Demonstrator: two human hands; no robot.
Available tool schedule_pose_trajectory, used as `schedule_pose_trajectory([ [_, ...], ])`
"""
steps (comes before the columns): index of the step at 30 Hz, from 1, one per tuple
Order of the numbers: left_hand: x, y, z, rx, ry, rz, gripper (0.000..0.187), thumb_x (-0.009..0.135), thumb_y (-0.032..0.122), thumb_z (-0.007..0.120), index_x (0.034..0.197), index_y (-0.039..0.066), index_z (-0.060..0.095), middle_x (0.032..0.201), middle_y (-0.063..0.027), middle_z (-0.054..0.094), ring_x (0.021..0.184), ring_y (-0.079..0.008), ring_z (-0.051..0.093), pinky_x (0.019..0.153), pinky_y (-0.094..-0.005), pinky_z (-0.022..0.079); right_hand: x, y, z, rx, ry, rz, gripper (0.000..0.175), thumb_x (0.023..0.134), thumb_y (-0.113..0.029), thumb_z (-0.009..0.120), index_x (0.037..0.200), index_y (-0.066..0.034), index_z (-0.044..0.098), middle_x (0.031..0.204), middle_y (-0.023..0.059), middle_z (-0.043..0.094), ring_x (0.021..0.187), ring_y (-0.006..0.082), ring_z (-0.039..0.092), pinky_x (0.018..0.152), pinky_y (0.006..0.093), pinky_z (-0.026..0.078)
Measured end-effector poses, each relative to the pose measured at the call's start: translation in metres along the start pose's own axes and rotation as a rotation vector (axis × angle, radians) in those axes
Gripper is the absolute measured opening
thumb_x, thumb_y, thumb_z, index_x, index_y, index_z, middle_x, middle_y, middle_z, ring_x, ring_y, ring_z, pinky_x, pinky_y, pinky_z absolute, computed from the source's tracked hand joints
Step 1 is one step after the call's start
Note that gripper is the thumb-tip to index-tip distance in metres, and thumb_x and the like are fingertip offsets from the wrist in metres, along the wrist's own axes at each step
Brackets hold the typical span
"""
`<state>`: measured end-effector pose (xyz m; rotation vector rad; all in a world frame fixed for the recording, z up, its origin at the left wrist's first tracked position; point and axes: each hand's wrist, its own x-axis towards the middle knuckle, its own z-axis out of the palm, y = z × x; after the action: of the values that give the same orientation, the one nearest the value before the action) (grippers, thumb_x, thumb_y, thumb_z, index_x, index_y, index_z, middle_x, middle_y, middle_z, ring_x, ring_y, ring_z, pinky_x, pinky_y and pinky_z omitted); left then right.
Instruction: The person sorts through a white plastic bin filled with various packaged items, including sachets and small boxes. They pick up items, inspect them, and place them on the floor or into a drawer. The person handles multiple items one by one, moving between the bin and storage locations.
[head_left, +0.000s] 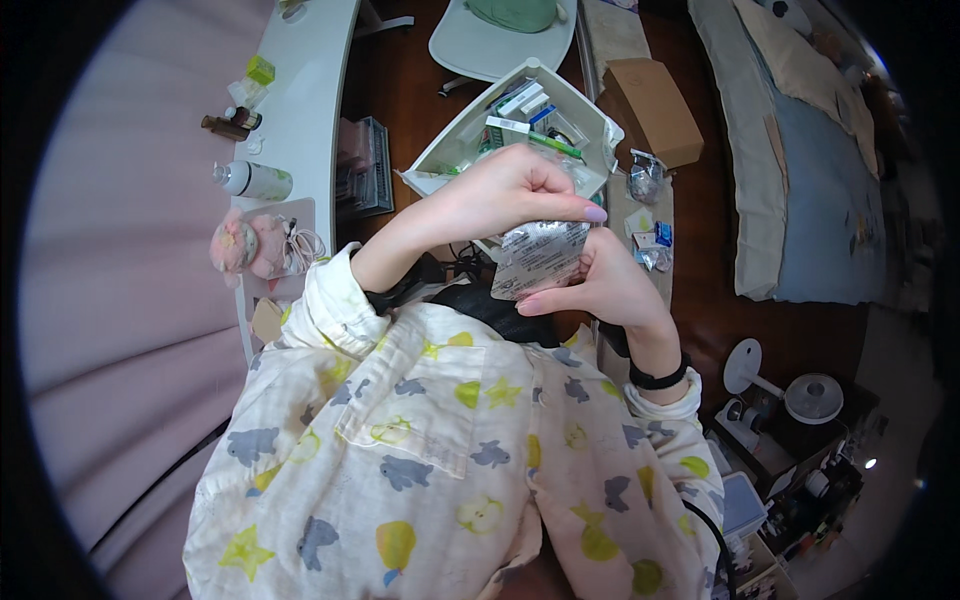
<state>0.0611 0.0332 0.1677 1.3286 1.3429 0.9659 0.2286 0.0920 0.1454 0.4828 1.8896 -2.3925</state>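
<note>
Between my two hands is a silver foil blister pack, its printed foil side turned up. My left hand grips its upper edge, with the thumb along the top. From the right, my right hand holds the lower right side, thumb near the bottom edge and fingers curled at the side. Just beyond my hands is a white plastic bin holding several medicine boxes and a green narrow box. My left forearm and hand cover part of the bin.
On the white desk at left are a bottle, a pink plush toy and a white cable. A cardboard box, a clear plastic bag and small packets lie right of the bin. A chair stands beyond; a bed is far right.
</note>
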Motion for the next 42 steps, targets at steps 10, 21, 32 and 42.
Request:
schedule_pose_trajectory([
  [10, 0.023, -0.005, 0.015, -0.094, -0.124, -0.082, 0.036, 0.083, 0.022, 0.063, 0.055, 0.003, 0.051, 0.051, 0.0084, 0.035, 0.050, -0.0013, 0.027, 0.046, -0.0214, 0.021, -0.013, 0.009, -0.011, 0.091, 0.084, -0.037, 0.034, 0.066, -0.003, 0.075, 0.095, 0.0043, 0.058, 0.088, 0.0039, 0.064, 0.080, 0.0083, 0.059, 0.071, 0.0228, 0.049],
  [21, 0.024, -0.011, 0.018, 0.088, -0.025, -0.070, 0.036, 0.083, 0.022, 0.062, 0.055, 0.004, 0.049, 0.051, 0.0072, 0.034, 0.049, -0.0024, 0.027, 0.045, -0.0225, 0.022, -0.016, 0.024, -0.020, 0.049, 0.069, -0.006, 0.025, 0.073, -0.007, 0.071, 0.092, 0.0046, 0.059, 0.081, 0.0044, 0.064, 0.072, 0.0077, 0.059, 0.065, 0.0215, 0.048],
  [32, 0.005, -0.029, 0.012, -0.102, -0.118, -0.321, 0.028, 0.089, 0.023, 0.055, 0.074, 0.000, 0.058, 0.062, 0.0031, 0.051, 0.054, -0.0025, 0.048, 0.046, -0.0179, 0.042, -0.028, 0.060, -0.021, 0.161, 0.335, -0.086, 0.018, 0.080, -0.012, 0.066, 0.085, 0.0039, 0.060, 0.075, 0.0037, 0.063, 0.066, 0.0058, 0.057, 0.060, 0.0189, 0.046],
  [42, 0.021, -0.071, 0.053, -0.004, -0.423, -0.310, 0.015, 0.083, 0.010, 0.061, 0.090, -0.003, 0.058, 0.071, -0.0028, 0.060, 0.060, -0.0071, 0.054, 0.057, -0.0226, 0.045, -0.086, 0.100, -0.021, 0.171, 0.493, 0.014, 0.019, 0.084, -0.012, 0.060, 0.091, 0.0052, 0.061, 0.077, 0.0047, 0.064, 0.067, 0.0069, 0.057, 0.064, 0.0203, 0.047],
])
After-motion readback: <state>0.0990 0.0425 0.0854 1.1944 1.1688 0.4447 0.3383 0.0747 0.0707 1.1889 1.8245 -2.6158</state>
